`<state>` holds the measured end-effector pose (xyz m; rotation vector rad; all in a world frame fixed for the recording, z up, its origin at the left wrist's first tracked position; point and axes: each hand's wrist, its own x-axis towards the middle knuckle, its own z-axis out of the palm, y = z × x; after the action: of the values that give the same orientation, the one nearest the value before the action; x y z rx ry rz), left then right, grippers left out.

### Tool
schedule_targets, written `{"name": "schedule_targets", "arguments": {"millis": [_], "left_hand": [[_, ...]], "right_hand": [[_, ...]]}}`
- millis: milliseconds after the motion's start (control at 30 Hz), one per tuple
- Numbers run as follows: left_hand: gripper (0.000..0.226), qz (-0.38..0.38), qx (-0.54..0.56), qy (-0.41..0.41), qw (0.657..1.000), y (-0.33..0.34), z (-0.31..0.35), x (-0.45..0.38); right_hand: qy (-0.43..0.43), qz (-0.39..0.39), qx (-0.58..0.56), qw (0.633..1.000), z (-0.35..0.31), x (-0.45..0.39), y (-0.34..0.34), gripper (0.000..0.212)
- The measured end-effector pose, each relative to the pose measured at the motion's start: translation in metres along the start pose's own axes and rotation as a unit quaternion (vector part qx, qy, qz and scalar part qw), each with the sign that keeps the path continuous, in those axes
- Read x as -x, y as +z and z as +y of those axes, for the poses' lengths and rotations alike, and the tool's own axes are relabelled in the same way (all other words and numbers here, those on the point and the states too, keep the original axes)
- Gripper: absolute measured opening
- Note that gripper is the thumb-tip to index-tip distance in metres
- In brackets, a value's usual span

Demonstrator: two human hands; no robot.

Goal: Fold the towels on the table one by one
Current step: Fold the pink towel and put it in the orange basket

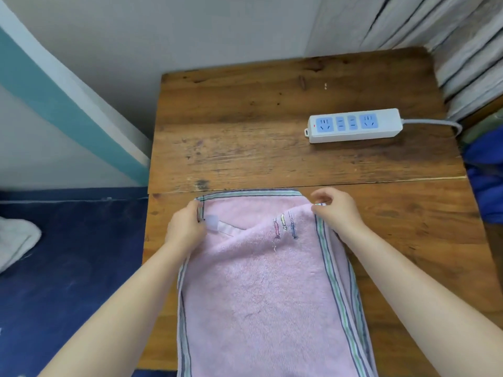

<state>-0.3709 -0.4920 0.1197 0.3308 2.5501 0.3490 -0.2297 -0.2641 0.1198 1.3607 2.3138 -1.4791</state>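
Pink towel (261,289) corners pinched by both hands (187,227); power strip (353,126) beyond, well apart.

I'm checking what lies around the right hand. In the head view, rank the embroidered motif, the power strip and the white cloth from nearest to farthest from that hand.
1. Embroidered motif, on the pink towel, just left of the right hand.
2. Power strip, farther back on the table.
3. White cloth, far left, off the table.

Soft even light, wide-angle edge distortion
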Motion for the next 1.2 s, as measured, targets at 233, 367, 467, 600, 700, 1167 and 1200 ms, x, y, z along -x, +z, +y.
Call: {"name": "schedule_targets", "arguments": {"millis": [233,367,467,600,700,1167,1200], "left_hand": [[0.015,-0.053,0.109,0.086,0.989,-0.052,-0.009,-0.004],[0.018,0.01,-0.064,0.125,0.99,-0.049,0.001,-0.03],[0.019,-0.028,-0.109,0.137,0.984,-0.029,0.012,-0.046],[0.016,-0.083,-0.09,0.153,0.981,-0.005,0.012,-0.053],[0.013,-0.072,-0.045,0.171,0.982,-0.005,0.006,-0.048],[0.009,-0.044,0.021,0.204,0.978,-0.05,-0.084,-0.021],[0.008,-0.038,0.024,0.193,0.98,-0.051,-0.089,-0.023]], "right_hand": [[0.034,-0.205,0.093,0.974,0.024,0.002,-0.04,0.049],[0.04,-0.247,0.167,0.954,0.026,0.0,-0.039,0.02],[0.025,-0.204,0.241,0.949,0.025,-0.003,-0.031,0.018],[-0.033,-0.106,0.339,0.934,0.023,-0.008,-0.014,0.025],[-0.07,-0.107,0.347,0.929,0.009,-0.017,-0.004,0.023],[-0.172,-0.398,0.405,0.805,-0.084,-0.022,0.026,0.029],[-0.163,-0.405,0.416,0.797,-0.083,-0.018,0.023,0.029]]}}
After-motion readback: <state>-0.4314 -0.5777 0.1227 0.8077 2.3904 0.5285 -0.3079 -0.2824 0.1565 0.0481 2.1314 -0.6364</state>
